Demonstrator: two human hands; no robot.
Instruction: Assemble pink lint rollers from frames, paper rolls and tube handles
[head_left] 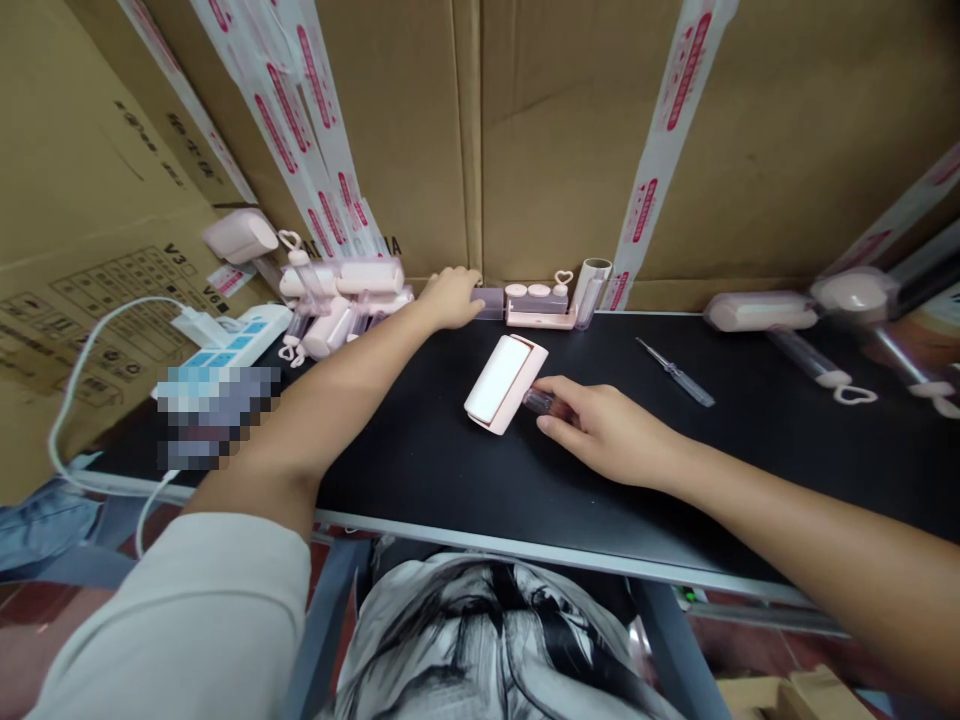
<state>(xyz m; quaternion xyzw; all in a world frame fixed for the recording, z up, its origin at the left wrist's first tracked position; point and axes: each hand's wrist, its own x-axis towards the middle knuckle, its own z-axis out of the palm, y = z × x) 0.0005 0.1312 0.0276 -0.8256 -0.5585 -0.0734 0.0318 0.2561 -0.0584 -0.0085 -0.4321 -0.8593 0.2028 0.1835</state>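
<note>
My right hand [600,425] is closed round the clear handle of a pink lint roller [499,385], whose white roll faces up over the black table. At the back of the table my left hand [450,297] reaches to a translucent mauve part [491,302]; whether its fingers grip that part cannot be made out. Just right of it lies a pink open case [540,318] with round pink pieces and a heart-shaped loop. A pink and clear cylinder [592,290] stands upright beside the case.
Several pink rollers [367,277] are piled at the back left, near a white power strip [225,345] with cables. A screwdriver [679,375] lies right of centre. More rollers [765,312] are at the right. Cardboard boxes [555,130] wall off the back of the black table [427,470].
</note>
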